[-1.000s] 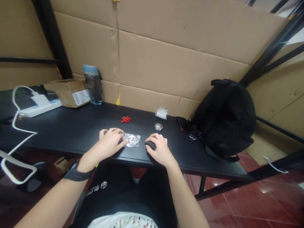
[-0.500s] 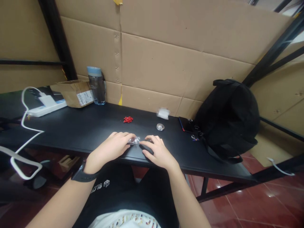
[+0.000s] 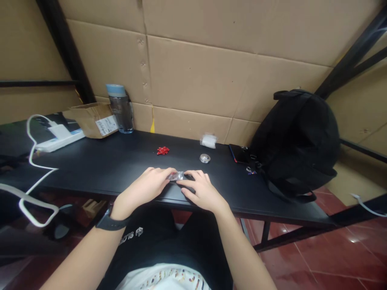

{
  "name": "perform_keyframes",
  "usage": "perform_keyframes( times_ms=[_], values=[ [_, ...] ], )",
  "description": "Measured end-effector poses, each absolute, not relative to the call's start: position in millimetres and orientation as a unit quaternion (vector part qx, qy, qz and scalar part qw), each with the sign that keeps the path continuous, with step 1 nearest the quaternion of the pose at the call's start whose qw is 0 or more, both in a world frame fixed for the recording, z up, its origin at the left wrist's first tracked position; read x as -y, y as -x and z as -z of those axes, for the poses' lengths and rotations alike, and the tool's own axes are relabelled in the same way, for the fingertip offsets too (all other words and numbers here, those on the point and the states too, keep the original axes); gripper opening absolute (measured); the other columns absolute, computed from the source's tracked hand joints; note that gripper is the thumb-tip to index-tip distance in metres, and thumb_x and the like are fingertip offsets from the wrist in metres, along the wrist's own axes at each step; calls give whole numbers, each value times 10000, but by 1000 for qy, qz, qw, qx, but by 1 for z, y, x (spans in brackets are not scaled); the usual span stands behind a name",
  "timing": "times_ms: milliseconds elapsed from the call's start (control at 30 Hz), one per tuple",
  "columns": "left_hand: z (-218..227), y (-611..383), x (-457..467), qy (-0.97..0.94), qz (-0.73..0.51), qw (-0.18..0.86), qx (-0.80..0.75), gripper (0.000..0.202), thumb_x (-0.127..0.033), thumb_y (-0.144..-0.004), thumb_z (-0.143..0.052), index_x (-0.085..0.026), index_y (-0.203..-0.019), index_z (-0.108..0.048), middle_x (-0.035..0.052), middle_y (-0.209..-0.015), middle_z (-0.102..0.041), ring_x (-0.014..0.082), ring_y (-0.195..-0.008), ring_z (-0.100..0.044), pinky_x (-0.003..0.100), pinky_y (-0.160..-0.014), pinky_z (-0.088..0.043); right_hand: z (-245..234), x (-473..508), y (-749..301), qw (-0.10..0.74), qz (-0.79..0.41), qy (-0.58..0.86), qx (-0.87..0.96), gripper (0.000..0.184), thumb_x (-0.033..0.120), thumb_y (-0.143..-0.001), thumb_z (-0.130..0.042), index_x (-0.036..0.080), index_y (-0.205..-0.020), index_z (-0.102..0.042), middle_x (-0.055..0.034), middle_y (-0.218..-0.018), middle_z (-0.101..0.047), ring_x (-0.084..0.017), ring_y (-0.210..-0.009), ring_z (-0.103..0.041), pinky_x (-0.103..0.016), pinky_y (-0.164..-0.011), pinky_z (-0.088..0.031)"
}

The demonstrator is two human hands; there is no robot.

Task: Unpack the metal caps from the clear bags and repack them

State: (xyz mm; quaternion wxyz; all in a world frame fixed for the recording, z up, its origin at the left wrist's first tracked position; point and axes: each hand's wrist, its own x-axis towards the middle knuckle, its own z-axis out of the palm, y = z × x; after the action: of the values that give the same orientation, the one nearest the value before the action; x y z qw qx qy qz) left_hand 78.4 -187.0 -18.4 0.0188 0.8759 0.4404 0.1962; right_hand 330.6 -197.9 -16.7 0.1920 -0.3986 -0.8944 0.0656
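Between my hands, low over the front of the black table (image 3: 121, 161), is a small clear plastic bag (image 3: 176, 176) with a hint of red at its left end. My left hand (image 3: 151, 183), with a dark watch on the wrist, pinches the bag's left end. The fingers of my right hand (image 3: 201, 189) are bent against its right end. What the bag holds is mostly hidden by fingers and glare. Farther back lie a small pile of red pieces (image 3: 163, 150) and a roll of clear tape (image 3: 204, 158).
A white plastic-wrapped packet (image 3: 208, 141) lies by the cardboard wall. To the right are a phone (image 3: 238, 154), a keyring (image 3: 250, 170) and a black backpack (image 3: 298, 145). At left stand a water bottle (image 3: 121, 110), a cardboard box (image 3: 93, 121) and a power strip (image 3: 60, 140).
The bag has shifted slightly right, and more of its right part lies by my right fingers. My left hand has moved a little right with it. The camera view has shifted slightly.
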Motion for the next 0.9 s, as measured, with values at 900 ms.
perform_keyframes(
  times_ms=[900],
  values=[
    [13,-108,214,-875,-176,-17,-450,376,-253,-979,-511,-266,-1352,-556,122,-1352,-551,292,-1122,-613,447,-973,-499,24,185,-335,276,-103,453,841,327,94,-967,-438,238,-1049,-720,-35,-1127,-707,-209,-1004,-567,-362,-944,-430]
  ],
)
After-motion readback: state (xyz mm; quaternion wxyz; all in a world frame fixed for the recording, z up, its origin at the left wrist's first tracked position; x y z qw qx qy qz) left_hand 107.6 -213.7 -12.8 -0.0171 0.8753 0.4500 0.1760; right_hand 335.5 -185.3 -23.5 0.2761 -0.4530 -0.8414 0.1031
